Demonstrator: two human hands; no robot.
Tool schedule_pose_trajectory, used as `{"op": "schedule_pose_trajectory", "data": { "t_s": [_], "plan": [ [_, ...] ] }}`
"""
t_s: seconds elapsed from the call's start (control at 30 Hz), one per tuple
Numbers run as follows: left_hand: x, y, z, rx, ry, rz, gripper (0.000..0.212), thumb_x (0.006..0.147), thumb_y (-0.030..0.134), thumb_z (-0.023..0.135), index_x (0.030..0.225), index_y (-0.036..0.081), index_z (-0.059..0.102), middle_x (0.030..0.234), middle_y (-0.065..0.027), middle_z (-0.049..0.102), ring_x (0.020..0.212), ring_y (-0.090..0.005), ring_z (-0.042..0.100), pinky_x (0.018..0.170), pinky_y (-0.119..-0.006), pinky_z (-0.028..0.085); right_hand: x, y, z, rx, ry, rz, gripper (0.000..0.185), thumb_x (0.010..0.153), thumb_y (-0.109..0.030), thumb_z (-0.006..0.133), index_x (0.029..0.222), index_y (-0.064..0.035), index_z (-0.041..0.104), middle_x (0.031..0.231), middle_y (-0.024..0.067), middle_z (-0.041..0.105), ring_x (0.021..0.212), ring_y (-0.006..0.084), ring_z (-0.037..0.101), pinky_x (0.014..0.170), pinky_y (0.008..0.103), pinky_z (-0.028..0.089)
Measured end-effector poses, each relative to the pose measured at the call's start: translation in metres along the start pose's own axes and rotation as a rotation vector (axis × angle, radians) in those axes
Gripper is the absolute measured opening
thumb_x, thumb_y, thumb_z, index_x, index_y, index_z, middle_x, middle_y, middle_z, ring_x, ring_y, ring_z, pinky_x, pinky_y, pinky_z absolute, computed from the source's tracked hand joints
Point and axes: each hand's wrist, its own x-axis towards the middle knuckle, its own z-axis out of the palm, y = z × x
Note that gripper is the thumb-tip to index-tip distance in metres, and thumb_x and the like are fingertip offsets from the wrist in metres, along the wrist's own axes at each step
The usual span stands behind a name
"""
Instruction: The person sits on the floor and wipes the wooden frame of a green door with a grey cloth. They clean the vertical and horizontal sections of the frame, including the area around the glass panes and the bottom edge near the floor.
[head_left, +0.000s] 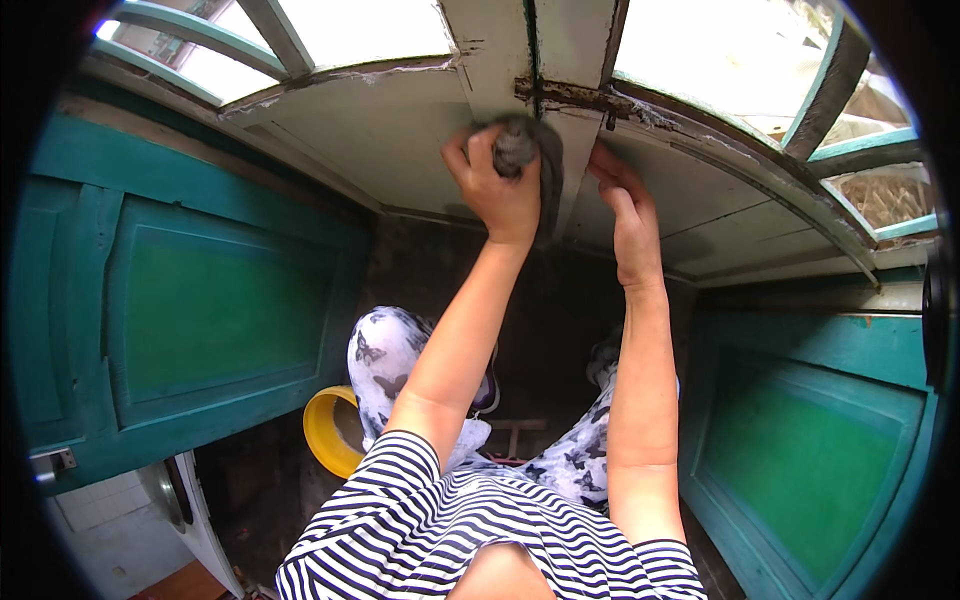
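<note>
My left hand (499, 187) grips a bunched grey cloth (516, 148) and presses it near the middle seam of a pale painted double door. A loose tail of the cloth hangs down beside my wrist. My right hand (628, 217) rests its fingertips against the right door leaf (697, 195), fingers extended and holding nothing that I can see. A dark, worn metal bolt (570, 94) crosses the seam just above both hands. The left door leaf (360, 135) spreads out to the left of the cloth.
Green panelled shutters or doors stand open on the left (225, 300) and right (802, 450). A yellow bucket (322, 435) sits beside my left knee. Barred window openings (720, 67) with cobwebbed lower edges lie above the door panels. A washing machine (180, 495) appears at lower left.
</note>
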Motion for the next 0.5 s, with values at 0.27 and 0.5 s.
{"op": "schedule_pose_trajectory", "data": {
  "t_s": [0.27, 0.5],
  "plan": [
    [-0.023, -0.016, 0.006, -0.047, -0.047, -0.132, 0.041, 0.068, 0.005, 0.078, 0.104, 0.004, 0.059, 0.108, -0.0148, 0.052, 0.099, -0.0359, 0.055, 0.086, -0.042, 0.047, 0.003, 0.01, -0.006, -0.046, 0.025, 0.008, 0.044, 0.088, -0.009, 0.049, 0.13, 0.0023, 0.058, 0.126, 0.0122, 0.063, 0.115, 0.0197, 0.058, 0.1, 0.0312, 0.044],
    [-0.014, -0.009, 0.007, -0.13, 0.014, -0.296, 0.037, 0.072, 0.005, 0.074, 0.105, 0.001, 0.058, 0.108, -0.0145, 0.051, 0.103, -0.0352, 0.053, 0.09, -0.041, 0.045, 0.004, 0.005, -0.003, -0.023, 0.002, 0.012, 0.046, 0.085, -0.009, 0.053, 0.13, 0.0014, 0.059, 0.126, 0.0119, 0.063, 0.118, 0.0202, 0.058, 0.099, 0.0317, 0.044]
  ]
}}
